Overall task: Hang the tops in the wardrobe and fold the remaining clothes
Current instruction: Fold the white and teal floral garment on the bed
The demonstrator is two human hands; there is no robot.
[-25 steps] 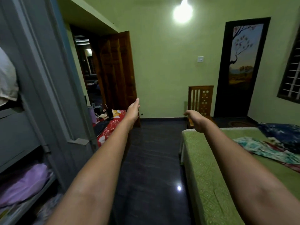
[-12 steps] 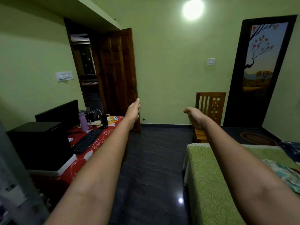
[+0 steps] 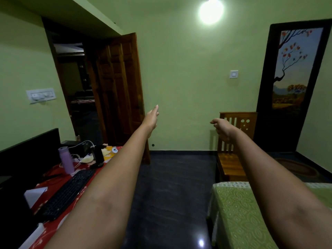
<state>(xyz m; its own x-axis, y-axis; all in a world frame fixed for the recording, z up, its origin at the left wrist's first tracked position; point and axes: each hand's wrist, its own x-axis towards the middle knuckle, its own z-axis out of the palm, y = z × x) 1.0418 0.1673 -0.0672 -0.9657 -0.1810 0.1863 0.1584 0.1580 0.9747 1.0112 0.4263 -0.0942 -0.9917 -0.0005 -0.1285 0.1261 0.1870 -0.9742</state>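
Note:
Both my arms reach straight forward over the dark floor. My left hand (image 3: 152, 117) is held out with its fingers straight and holds nothing. My right hand (image 3: 221, 127) hangs with loosely curled fingers and holds nothing. The corner of the bed (image 3: 233, 209) with its green patterned cover lies at the lower right, under my right forearm. No clothes and no wardrobe are in view.
A desk with a red cloth (image 3: 53, 178) stands at the left, carrying a black keyboard (image 3: 68, 193), a purple bottle (image 3: 66, 159) and a monitor (image 3: 27, 150). A wooden door (image 3: 118, 90) stands open ahead. A wooden chair (image 3: 231, 159) stands beyond the bed.
My view has swung away from the wardrobe at the left, which has left the frame; the desk came into view. The clothes on the bed slid out at the right. Both arms stay outstretched.

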